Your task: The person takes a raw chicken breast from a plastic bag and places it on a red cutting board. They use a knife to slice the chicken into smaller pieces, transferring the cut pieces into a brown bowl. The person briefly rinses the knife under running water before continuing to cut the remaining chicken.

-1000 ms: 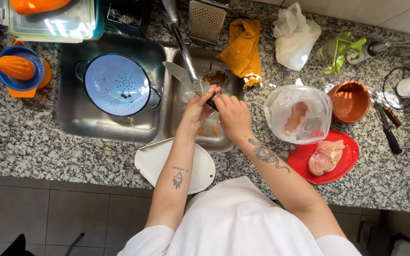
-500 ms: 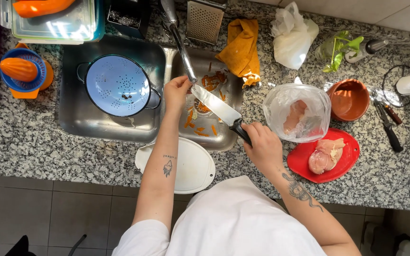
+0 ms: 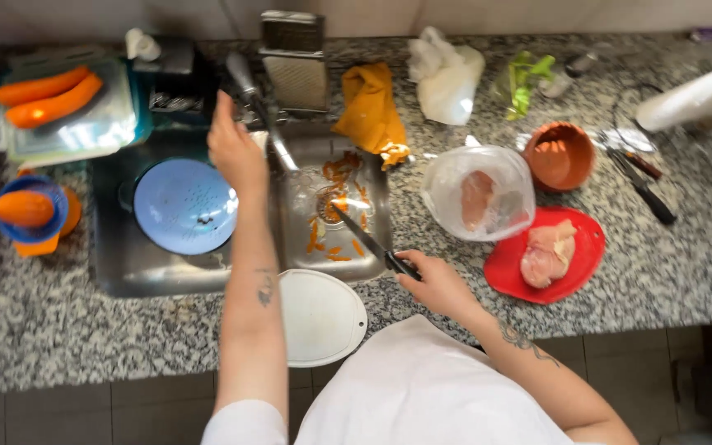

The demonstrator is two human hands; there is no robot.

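Granite counter (image 3: pixel 59 330), sink (image 3: pixel 125 264) at back edge. R hand (image 3: pixel 438 284) grips knife (image 3: pixel 368 241); L hand (image 3: pixel 236 152) at tap (image 3: pixel 261 107), grip unclear.

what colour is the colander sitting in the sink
Light blue; the colander shows clearly in the head view.

head view | looks straight down | mid-range | sink (image 3: pixel 166 276) and counter (image 3: pixel 686 264)

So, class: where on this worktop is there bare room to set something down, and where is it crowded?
Bare granite lies in front of the sink, left of the white board, and right of the red plate. It is crowded along the back, around the grater, yellow cloth and terracotta bowl.
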